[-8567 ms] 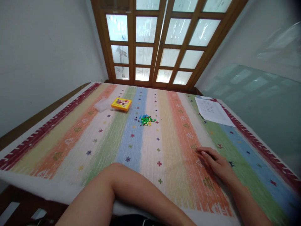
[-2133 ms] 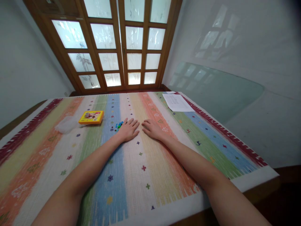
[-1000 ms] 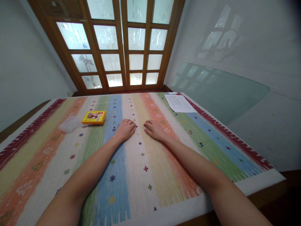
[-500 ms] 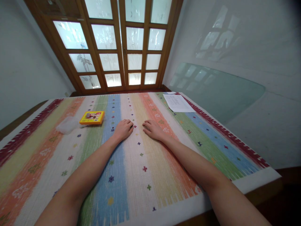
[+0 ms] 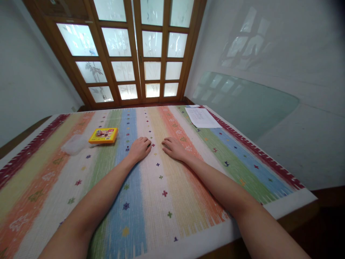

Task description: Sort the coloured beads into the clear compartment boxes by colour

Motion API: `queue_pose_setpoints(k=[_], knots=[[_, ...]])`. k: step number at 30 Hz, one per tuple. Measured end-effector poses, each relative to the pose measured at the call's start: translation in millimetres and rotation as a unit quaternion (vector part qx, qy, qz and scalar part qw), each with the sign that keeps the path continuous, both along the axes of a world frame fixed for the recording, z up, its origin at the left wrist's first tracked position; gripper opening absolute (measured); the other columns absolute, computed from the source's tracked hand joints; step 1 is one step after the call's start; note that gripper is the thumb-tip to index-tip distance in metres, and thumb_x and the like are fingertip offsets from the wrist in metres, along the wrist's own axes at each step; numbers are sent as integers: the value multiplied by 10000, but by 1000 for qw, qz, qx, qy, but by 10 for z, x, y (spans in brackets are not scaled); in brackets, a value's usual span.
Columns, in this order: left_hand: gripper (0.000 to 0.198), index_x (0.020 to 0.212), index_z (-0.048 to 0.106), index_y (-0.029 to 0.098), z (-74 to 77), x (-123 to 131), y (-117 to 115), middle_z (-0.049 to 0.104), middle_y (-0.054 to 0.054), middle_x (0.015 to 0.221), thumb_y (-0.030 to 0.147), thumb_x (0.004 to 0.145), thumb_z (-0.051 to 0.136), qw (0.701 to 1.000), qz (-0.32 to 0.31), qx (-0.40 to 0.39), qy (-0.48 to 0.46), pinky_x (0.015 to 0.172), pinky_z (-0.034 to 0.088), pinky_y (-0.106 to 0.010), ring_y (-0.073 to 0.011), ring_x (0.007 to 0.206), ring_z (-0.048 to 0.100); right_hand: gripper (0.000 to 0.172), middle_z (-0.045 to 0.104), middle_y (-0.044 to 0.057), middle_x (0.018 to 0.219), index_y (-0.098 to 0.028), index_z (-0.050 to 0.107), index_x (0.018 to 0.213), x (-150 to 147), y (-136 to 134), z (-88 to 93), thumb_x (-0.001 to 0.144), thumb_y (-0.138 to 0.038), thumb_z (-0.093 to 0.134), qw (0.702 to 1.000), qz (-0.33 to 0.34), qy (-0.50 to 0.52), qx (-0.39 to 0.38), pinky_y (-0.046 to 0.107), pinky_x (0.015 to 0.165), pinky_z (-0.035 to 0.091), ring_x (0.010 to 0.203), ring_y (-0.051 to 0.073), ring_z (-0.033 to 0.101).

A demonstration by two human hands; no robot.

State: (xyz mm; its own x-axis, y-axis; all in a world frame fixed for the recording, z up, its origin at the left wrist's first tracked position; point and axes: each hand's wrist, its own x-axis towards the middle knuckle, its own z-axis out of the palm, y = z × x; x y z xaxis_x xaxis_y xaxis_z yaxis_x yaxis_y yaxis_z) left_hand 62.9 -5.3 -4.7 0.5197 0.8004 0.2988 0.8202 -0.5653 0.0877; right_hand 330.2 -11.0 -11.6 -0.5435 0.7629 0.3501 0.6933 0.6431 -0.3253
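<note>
My left hand (image 5: 139, 148) rests palm down on the striped tablecloth (image 5: 153, 201), its fingers loosely bent and nothing seen in them. Across a small gap lies my right hand (image 5: 174, 148), also palm down, with its fingers slightly apart and no object in them. To the left of my left hand, a yellow box (image 5: 103, 135) with a printed picture lies flat, not touched by either hand. Beside the box is a crumpled clear plastic bag (image 5: 73, 144).
A white sheet of paper (image 5: 203, 118) with writing lies at the far right of the table. Beyond the table stand wooden doors (image 5: 138, 68) with frosted panes. A glass panel (image 5: 242, 104) is by the right-hand wall.
The whole view has shifted slightly, so everything appears a little further left. Both hands keep their place and pose on the cloth.
</note>
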Motion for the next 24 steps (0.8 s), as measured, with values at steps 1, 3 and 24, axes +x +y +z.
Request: queue_pose_setpoints(k=[1,3,24], knots=[[255,1078,709,209,2,0,-2,678,-116,1122,325,1036,487,1000,1,1,1,949,467,-425,-271,1085,584,262,631,136,1322,-208,684,1252,-1,-2,4,1028,-323,611,1000,0,0,-1,461,1096,455,1227,274,579],[251,1078,707,209,5,-1,-5,676,-115,1125,327,1036,489,1000,1,1,0,946,466,-423,-270,1082,584,262,629,136,1326,-211,683,1255,-2,-3,9,1028,-320,610,1000,0,0,-3,463,1093,457,1224,274,580],[234,1083,709,216,3,5,-3,678,-109,1133,323,1036,506,1000,2,-2,1,944,460,-412,-268,1079,586,256,634,141,1318,-197,688,1241,4,2,7,1019,-311,629,1000,-1,1,2,447,1084,454,1217,275,579]])
